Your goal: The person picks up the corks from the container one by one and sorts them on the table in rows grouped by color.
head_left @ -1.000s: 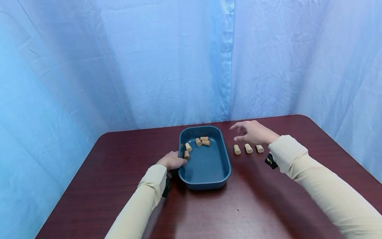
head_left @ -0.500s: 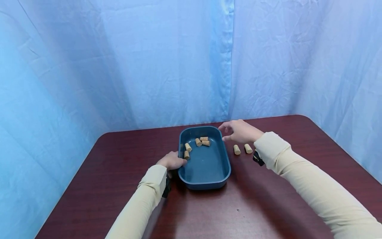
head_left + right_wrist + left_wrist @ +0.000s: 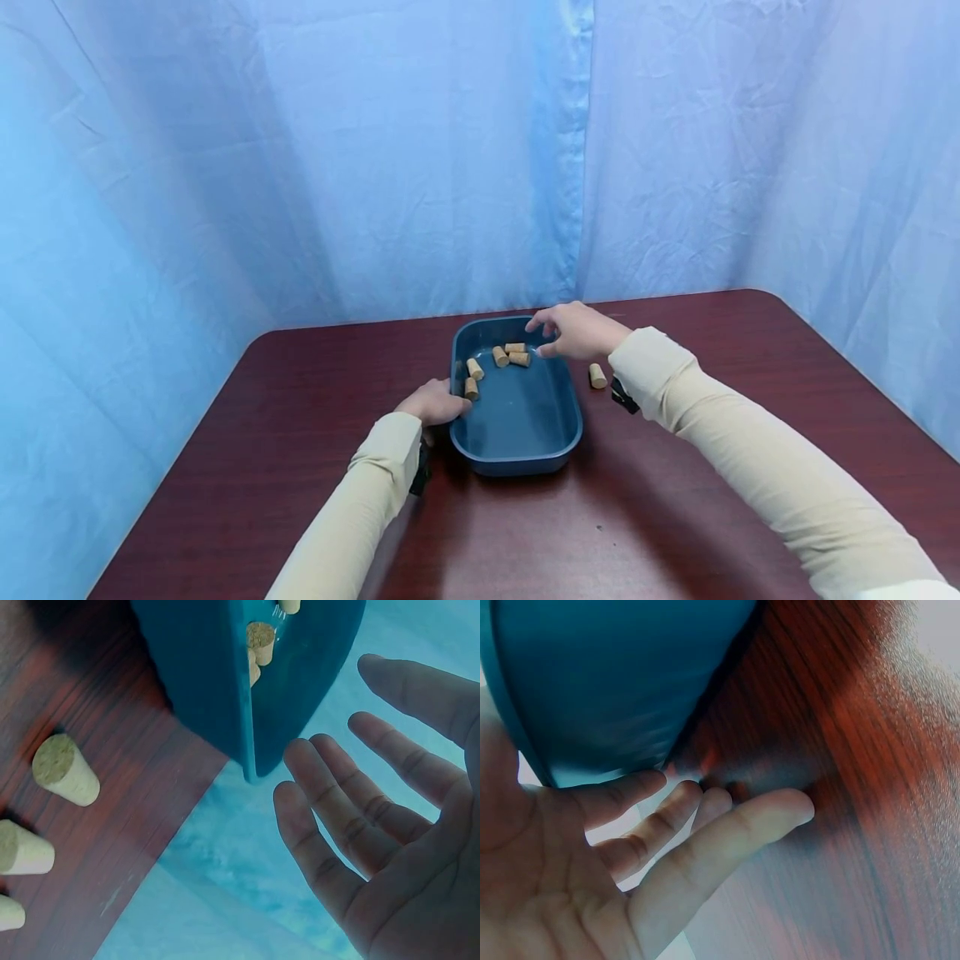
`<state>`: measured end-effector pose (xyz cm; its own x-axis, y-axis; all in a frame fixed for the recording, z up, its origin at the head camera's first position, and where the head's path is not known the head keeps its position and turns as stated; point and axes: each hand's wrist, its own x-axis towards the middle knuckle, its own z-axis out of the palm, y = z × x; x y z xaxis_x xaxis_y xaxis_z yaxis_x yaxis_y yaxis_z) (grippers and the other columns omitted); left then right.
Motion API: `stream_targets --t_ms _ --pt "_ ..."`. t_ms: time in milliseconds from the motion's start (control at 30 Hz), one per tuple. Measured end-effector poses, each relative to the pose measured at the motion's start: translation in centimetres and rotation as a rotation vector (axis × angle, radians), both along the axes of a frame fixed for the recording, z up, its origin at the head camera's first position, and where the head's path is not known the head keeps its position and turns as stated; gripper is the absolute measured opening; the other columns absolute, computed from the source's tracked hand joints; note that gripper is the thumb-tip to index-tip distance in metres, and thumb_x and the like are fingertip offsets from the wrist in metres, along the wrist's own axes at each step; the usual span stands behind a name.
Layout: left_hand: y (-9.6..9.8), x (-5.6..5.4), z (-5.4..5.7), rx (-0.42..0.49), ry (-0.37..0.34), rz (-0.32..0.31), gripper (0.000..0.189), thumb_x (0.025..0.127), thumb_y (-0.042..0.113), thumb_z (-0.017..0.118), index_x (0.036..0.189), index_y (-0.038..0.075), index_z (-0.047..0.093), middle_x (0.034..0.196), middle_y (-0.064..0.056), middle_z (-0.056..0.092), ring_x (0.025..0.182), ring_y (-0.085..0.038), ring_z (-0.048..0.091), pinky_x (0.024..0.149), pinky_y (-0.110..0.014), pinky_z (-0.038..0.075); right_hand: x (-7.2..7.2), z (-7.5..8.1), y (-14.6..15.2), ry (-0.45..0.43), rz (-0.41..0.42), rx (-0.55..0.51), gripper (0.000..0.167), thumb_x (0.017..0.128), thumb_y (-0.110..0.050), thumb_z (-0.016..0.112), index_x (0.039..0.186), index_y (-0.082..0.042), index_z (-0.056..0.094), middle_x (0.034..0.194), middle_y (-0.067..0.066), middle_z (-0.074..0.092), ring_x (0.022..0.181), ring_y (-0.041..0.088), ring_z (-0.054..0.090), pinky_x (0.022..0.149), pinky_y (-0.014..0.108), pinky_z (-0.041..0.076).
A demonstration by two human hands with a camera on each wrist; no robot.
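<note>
A dark blue bin [image 3: 517,417] with rounded corners stands on the table, with several corks [image 3: 500,357] lying toward its far left inside. My left hand [image 3: 433,403] holds the bin's left side, thumb over the rim. In the left wrist view its fingers [image 3: 735,836] stretch out along the outer wall, near the tabletop. Over the bin's far right rim hovers my right hand [image 3: 581,332], fingers spread and relaxed with nothing in them. To the right of the bin lies a cork [image 3: 597,376]; the right wrist view has three tapered corks [image 3: 66,771] on the table.
The dark red wooden table [image 3: 300,433] has rounded far corners. Behind it and on both sides hang light blue curtains [image 3: 420,167]. My right forearm [image 3: 765,467] reaches in across the table's right side.
My right hand has moved left, from above the row of corks to the bin's right rim, and its arm now covers more of that row. The left hand and bin stay in place.
</note>
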<state>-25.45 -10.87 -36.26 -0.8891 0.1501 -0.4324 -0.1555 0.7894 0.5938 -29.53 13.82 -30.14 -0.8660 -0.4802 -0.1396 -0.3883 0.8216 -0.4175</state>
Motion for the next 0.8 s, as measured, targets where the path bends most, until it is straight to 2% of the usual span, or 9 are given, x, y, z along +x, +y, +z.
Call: stream_targets --t_ms 233,533,733,800 --pt "0.1 0.0 0.2 -0.004 0.006 0.005 0.049 0.098 0.015 0.057 0.143 -0.003 0.050 0.120 -0.022 0.061 0.091 -0.032 0.063 0.066 -0.049 0.060 -0.4 -0.3 -1.4 -0.019 0.010 0.028 0.044 0.098 -0.019 0.069 0.140 -0.007 0.061 0.126 0.021 0.062 0.123 0.038 0.048 0.091 0.045 0.054" --pt "0.3 -0.2 0.0 -0.022 -0.014 0.022 0.050 0.098 0.016 0.057 0.144 -0.001 0.050 0.118 -0.021 0.060 0.089 -0.032 0.063 0.065 -0.048 0.060 -0.6 0.0 -3.1 -0.064 0.040 -0.007 0.042 0.100 -0.019 0.066 0.140 -0.007 0.061 0.116 0.016 0.064 0.118 0.035 0.050 0.085 0.042 0.054" --pt "0.3 -0.1 0.0 -0.020 -0.025 0.027 0.054 0.097 0.017 0.057 0.148 0.001 0.047 0.121 -0.022 0.059 0.091 -0.032 0.063 0.066 -0.049 0.060 -0.7 -0.2 -4.4 -0.085 0.056 -0.033 0.043 0.099 -0.018 0.067 0.140 -0.005 0.061 0.115 0.016 0.065 0.105 0.029 0.059 0.083 0.039 0.055" --pt "0.2 0.0 0.0 -0.018 -0.025 0.029 0.053 0.097 0.016 0.057 0.147 0.001 0.048 0.122 -0.022 0.059 0.091 -0.033 0.063 0.066 -0.049 0.060 -0.9 -0.5 -4.8 -0.093 0.055 -0.032 0.043 0.099 -0.018 0.067 0.140 -0.005 0.061 0.115 0.016 0.065 0.105 0.028 0.059 0.083 0.039 0.055"
